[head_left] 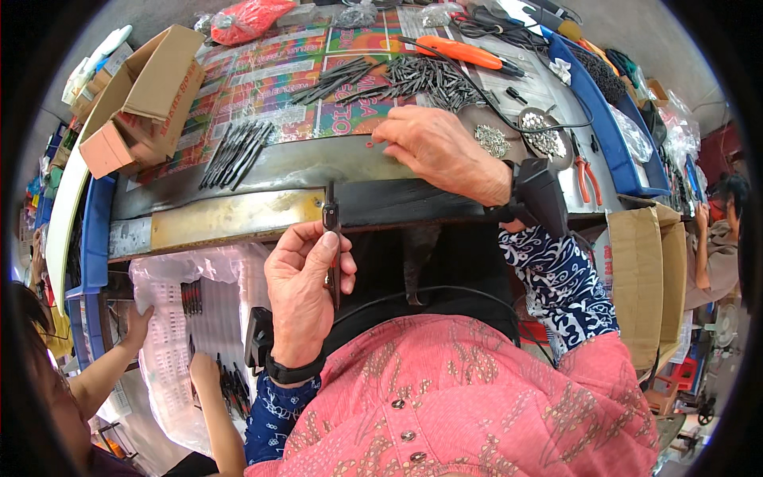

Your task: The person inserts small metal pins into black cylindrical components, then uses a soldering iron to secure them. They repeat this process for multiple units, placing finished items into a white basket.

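Observation:
Upright in my left hand (306,274) is a slim black pen-like tool (331,213) with a reddish strip, pinched between thumb and fingers just in front of the bench edge. My right hand (429,147) is over the metal front strip of the bench, its fingers curled together. A tiny red piece (369,145) shows by its fingertips; whether they grip it or another small part is hidden. Left of that hand lies a row of slim black parts (236,155). Beyond it spreads a heap of similar black parts (433,83).
Right of my right hand are a dish of small silvery parts (544,137), a second dish (491,141) and red-handled pliers (586,179). An orange electric screwdriver (465,54) trails a cable. Cardboard boxes (155,99) flank the bench. At left, a co-worker's hands (205,374) reach into a plastic-lined crate (159,318).

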Available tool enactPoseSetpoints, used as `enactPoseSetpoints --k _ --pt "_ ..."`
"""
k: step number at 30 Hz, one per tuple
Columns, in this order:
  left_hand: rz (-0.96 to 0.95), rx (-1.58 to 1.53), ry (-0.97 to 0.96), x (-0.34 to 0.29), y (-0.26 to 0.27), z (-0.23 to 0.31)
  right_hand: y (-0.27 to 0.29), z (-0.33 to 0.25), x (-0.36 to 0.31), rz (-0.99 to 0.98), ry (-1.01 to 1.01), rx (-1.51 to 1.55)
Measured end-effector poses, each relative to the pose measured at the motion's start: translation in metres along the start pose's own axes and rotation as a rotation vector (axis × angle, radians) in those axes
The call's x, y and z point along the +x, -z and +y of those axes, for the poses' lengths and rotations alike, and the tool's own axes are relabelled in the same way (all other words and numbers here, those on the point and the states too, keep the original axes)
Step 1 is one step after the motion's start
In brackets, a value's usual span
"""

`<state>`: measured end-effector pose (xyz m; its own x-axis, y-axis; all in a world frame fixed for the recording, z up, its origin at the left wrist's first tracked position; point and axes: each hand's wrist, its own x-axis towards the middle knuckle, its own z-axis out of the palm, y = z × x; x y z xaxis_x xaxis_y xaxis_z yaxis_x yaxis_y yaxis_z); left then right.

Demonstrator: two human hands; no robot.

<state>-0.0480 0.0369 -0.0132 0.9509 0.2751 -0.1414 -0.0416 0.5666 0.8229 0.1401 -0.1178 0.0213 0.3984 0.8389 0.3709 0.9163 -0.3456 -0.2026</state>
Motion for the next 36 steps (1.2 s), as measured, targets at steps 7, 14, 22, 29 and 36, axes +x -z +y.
enactPoseSetpoints --k 7,14,22,29,36 --pt "0.036 0.036 -0.003 -0.001 0.009 0.005 -0.021 0.002 0.013 0.013 -0.013 -0.081" --pt "0.052 0.037 0.029 -0.002 0.012 0.008 -0.029 0.002 0.017 0.031 -0.037 -0.172" --pt "0.031 0.028 0.003 -0.001 0.013 0.005 -0.032 0.005 0.017 0.078 0.008 -0.158" --pt "0.026 0.036 -0.001 -0.002 0.012 0.003 -0.027 0.004 0.016 0.09 -0.028 -0.03" --pt "0.016 0.053 0.006 -0.005 0.008 0.003 -0.007 -0.031 0.002 0.103 -0.135 0.424"
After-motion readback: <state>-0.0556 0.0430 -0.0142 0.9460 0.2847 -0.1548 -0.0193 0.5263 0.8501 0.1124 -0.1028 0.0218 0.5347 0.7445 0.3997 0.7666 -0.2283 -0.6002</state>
